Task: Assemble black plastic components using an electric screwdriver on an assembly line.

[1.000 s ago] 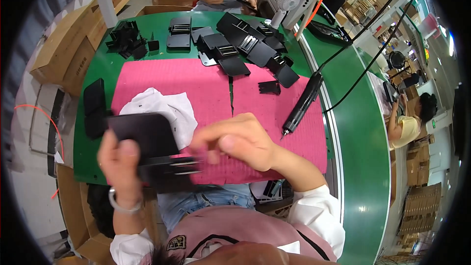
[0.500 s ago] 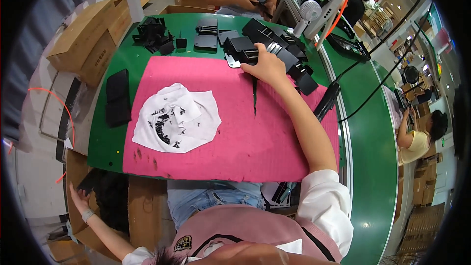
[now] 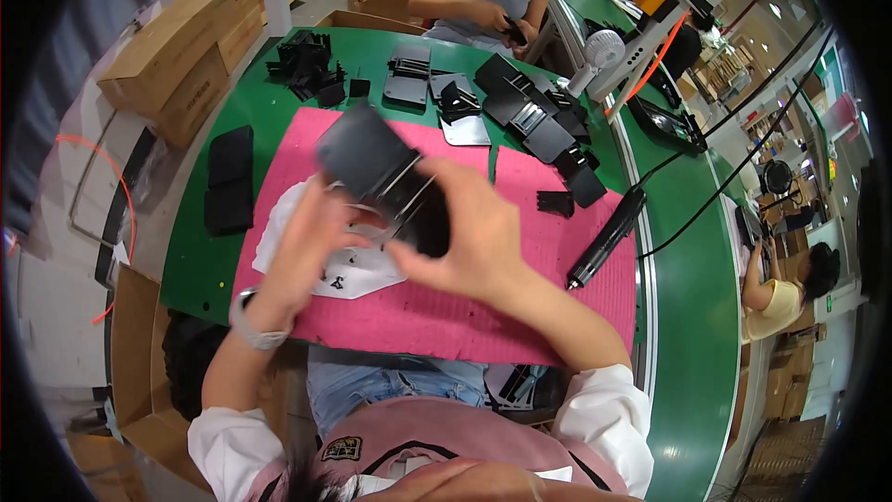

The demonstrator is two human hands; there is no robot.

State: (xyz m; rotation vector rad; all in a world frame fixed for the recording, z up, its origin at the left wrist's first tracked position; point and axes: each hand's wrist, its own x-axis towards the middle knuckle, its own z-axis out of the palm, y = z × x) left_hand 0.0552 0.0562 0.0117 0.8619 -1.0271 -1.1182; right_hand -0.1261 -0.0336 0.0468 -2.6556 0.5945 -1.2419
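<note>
A black hinged plastic bracket with silver rods (image 3: 372,153) is held tilted above the pink mat (image 3: 446,316). My right hand (image 3: 478,232) grips its right side, thumb below and fingers over the top. At its lower left edge my left hand (image 3: 311,242) closes on it, smeared by motion. Beneath the hands lies a white cloth (image 3: 358,271) with small black screws, partly hidden. A black corded electric screwdriver (image 3: 609,237) rests on the mat's right side. Beside it is a small black clip piece (image 3: 555,203).
Several similar black brackets (image 3: 530,116) lie at the far right of the green table (image 3: 362,42), and loose black pieces (image 3: 307,65) at far left. A black folded part (image 3: 229,181) sits left of the mat. A white fan (image 3: 599,56) stands beyond. A cardboard box (image 3: 135,353) is at lower left. Another person works opposite.
My right hand has drawn back from the far parts with a bracket. My left hand has come up from the cardboard box to meet it over the cloth.
</note>
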